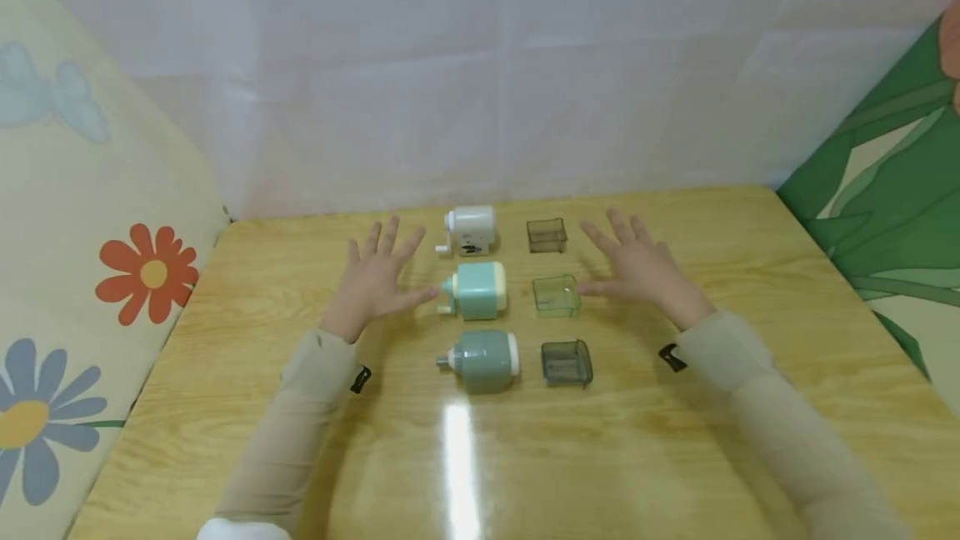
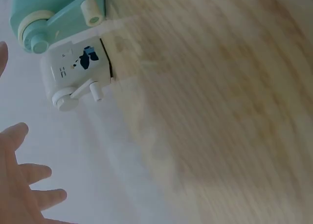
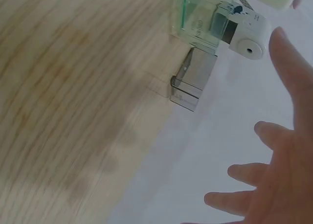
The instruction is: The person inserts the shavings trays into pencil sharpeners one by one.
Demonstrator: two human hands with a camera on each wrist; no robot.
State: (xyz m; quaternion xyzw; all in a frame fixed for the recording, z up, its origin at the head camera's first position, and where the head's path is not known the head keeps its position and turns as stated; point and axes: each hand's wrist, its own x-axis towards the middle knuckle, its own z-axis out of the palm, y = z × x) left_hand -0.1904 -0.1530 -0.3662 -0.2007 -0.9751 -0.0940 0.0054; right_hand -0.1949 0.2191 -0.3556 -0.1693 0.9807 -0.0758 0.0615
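Nearest on the desk (image 1: 600, 473): grey-green sharpener (image 1: 483, 362), rounded, white end; smoky tray (image 1: 567, 363) beside it. Middle: teal sharpener (image 1: 477, 291), cream end; green clear tray (image 1: 555, 297). Left grip (image 1: 372, 283) spread, thumb near the teal; right grip (image 1: 637, 267) spread, thumb near that tray. Can't tell if either touches. Farthest: white sharpener (image 1: 476, 227), brownish tray (image 1: 547, 237) beside it. Left wrist view resolves its dark blue picture (image 2: 88, 59); right wrist view alone shows its end hole (image 3: 249, 51).
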